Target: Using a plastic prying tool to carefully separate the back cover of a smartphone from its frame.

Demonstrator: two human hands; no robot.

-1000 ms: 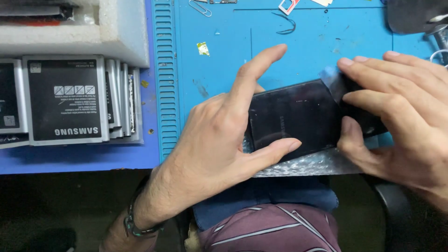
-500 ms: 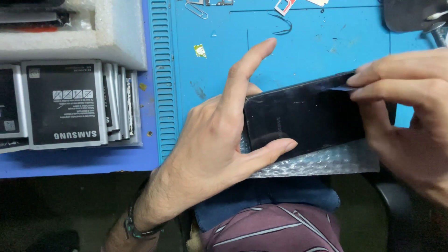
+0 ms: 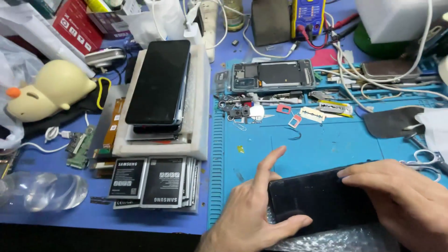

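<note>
A black phone (image 3: 322, 198) lies flat on a sheet of bubble wrap (image 3: 326, 240) at the near edge of the blue work mat (image 3: 322, 144). My left hand (image 3: 254, 214) grips the phone's left end, thumb on its face, index finger raised. My right hand (image 3: 401, 200) rests on the phone's right end, fingertips pressing along its top edge.
Phone batteries (image 3: 156, 182) lie stacked left of the mat. Behind them a white tray (image 3: 198, 121) holds stacked phones (image 3: 161, 79). An opened phone frame (image 3: 273, 74), small parts, razor blades (image 3: 322, 112), scissors (image 3: 427, 161), cables and a yellow toy (image 3: 51, 91) crowd the far bench.
The camera has tilted up, showing much more of the bench. My right hand's fingers shifted from the phone's right corner to lie along its top edge.
</note>
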